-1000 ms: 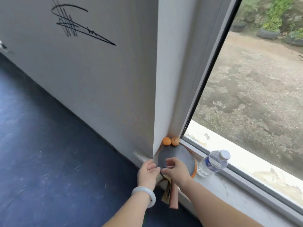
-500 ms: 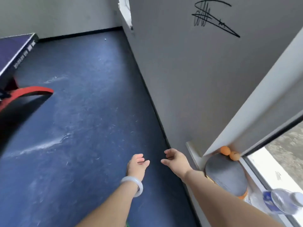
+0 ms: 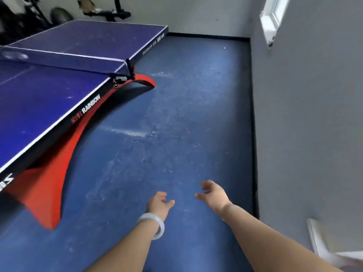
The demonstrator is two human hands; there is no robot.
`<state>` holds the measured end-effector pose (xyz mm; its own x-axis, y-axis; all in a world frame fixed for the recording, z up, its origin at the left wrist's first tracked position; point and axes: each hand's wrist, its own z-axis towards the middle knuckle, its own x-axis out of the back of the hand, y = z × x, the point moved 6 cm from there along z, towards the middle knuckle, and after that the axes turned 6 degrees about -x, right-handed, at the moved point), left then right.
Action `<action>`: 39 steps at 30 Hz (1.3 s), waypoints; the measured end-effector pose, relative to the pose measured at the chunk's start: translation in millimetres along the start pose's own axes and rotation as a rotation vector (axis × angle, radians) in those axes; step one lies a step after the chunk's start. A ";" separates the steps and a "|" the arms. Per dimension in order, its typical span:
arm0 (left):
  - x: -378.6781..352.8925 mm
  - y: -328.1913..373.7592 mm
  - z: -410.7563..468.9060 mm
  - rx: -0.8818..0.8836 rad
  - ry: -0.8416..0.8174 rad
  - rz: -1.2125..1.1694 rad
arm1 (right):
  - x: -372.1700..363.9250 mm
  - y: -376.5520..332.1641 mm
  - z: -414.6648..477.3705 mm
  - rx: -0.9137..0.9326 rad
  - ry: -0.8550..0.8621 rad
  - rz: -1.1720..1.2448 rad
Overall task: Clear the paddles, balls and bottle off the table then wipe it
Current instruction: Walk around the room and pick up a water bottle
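Down at six o'clock, over the blue floor, you are holding out your left hand and your right hand, both with fingers loosely curled and slightly spread, gripping nothing. Up at ten o'clock, the blue table surface is lying well apart from both hands, its net crossing it.

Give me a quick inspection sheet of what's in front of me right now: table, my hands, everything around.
Surface: blue table top, net stretched across, faint marks.
Job's things: paddles, balls, bottle: nothing seen in this view.
Clutter: small white speck on far floor, too small to identify.
Grippers: left hand and right hand both open, holding nothing, over the floor; bangle on left wrist.
Cables: nothing seen.
Surroundings: scuffed blue floor, grey wall, window, dark blurred gear behind the table.
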<state>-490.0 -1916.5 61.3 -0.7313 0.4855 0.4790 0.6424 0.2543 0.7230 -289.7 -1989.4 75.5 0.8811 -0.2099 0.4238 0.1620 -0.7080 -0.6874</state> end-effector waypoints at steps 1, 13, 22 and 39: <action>19.9 -8.2 3.2 0.013 0.020 0.000 | -16.4 -13.9 3.1 0.010 -0.021 -0.029; 252.3 -137.6 22.3 0.212 0.269 -0.007 | -224.7 -157.5 29.2 0.122 -0.285 -0.277; 334.2 -203.2 -24.1 0.396 0.513 -0.035 | -356.2 -229.0 16.4 0.312 -0.515 -0.593; 417.3 -378.2 -247.1 0.741 0.721 -0.108 | -625.2 -227.5 -212.0 0.754 -0.885 -1.103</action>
<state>-1094.7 -2016.7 110.8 -0.6000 -0.1242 0.7903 0.3664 0.8355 0.4095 -971.7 -1840.1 91.9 0.1149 0.7826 0.6118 0.7989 0.2932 -0.5251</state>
